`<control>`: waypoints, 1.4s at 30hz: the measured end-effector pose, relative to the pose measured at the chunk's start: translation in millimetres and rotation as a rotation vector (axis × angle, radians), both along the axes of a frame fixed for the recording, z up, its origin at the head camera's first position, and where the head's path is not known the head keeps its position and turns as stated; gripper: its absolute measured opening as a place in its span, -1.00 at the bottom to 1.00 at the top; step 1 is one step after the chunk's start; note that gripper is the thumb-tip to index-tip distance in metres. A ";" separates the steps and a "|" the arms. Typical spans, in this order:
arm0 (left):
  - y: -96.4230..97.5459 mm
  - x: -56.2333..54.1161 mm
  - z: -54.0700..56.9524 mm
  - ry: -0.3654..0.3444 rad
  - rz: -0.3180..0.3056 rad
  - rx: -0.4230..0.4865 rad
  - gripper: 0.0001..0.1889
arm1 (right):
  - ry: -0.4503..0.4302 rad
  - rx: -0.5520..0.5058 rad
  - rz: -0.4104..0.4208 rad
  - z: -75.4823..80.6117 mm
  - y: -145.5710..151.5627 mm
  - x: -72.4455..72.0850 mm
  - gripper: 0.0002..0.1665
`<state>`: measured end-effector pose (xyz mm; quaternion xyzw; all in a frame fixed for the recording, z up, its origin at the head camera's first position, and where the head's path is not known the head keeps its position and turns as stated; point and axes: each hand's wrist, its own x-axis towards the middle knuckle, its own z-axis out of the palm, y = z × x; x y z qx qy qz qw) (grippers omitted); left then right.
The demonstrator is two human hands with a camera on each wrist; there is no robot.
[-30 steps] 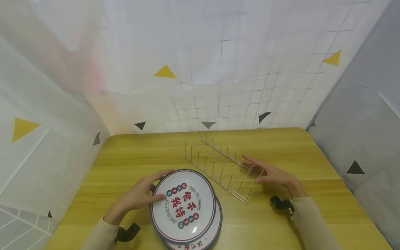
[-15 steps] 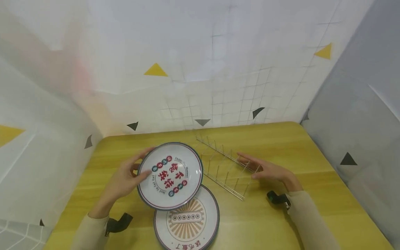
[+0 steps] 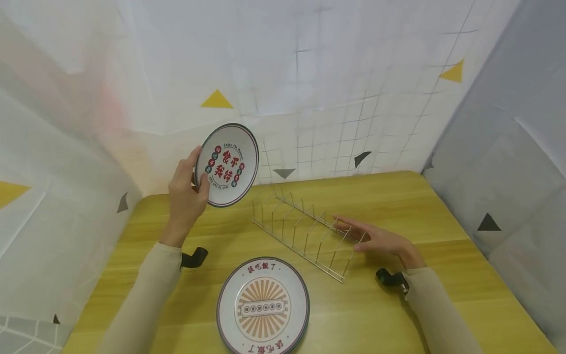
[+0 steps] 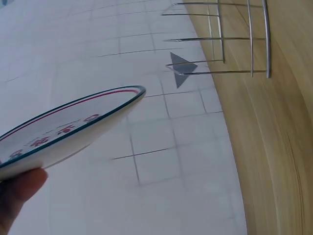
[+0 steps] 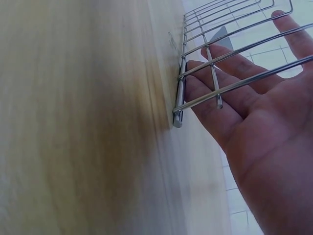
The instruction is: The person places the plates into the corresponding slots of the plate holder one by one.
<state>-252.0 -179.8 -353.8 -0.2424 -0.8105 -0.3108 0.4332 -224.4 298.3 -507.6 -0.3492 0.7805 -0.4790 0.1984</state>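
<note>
My left hand [image 3: 187, 189] pinches the left rim of a white plate [image 3: 240, 162] with a dark rim and red characters, thumb on its face, fingers behind. The plate is raised and tilted up at the back left, beyond the wire rack's left end. In the left wrist view the plate [image 4: 73, 122] shows edge-on, with the thumb [image 4: 24, 188] below it. A metal wire dish rack [image 3: 296, 231] stands slantwise on the table. My right hand [image 3: 384, 243] lies at the rack's near right end, its fingers loosely extended behind the wires [image 5: 210, 63].
A second plate [image 3: 247, 287], with a sunburst print, lies at the table's front middle, with another rim showing beneath it. The wooden table [image 3: 376, 319] is bordered by white patterned sheets [image 3: 331, 123] at the back and both sides.
My left hand has lifted the plate off the stack and moved it up, away and slightly left, tilting it upright. The sunburst plate is uncovered. My right hand stays at the rack.
</note>
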 end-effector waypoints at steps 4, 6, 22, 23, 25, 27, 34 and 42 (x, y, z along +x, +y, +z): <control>14.9 -12.2 -10.4 0.032 -0.020 -0.042 -0.35 | -0.012 -0.005 0.007 -2.2 -1.8 0.5 -0.03; 20.9 -15.1 -15.6 0.028 -0.040 -0.069 -0.35 | -0.018 -0.011 0.009 -2.8 -2.7 0.0 -0.03; 56.0 -28.7 -43.9 -0.067 -0.120 -0.241 -0.31 | -0.050 -0.031 0.033 -3.1 -4.0 -2.0 -0.06; 58.0 -29.1 -44.9 -0.068 -0.123 -0.245 -0.32 | -0.051 -0.034 0.037 -3.2 -4.0 -1.6 -0.07; 61.3 -30.7 -47.7 -0.076 -0.120 -0.249 -0.32 | -0.055 -0.044 0.042 -3.1 -3.8 -0.7 -0.07; 64.2 -32.9 -51.5 -0.095 -0.123 -0.253 -0.31 | -0.061 -0.047 0.037 -2.4 -3.1 0.5 -0.08; 61.9 -38.3 -71.9 -0.220 -0.154 -0.234 -0.31 | -0.073 -0.048 0.025 -0.6 -2.1 2.9 -0.11; 53.6 -39.0 -76.9 -0.344 -0.146 -0.187 -0.32 | -0.087 -0.070 0.038 6.1 -1.2 3.6 -0.13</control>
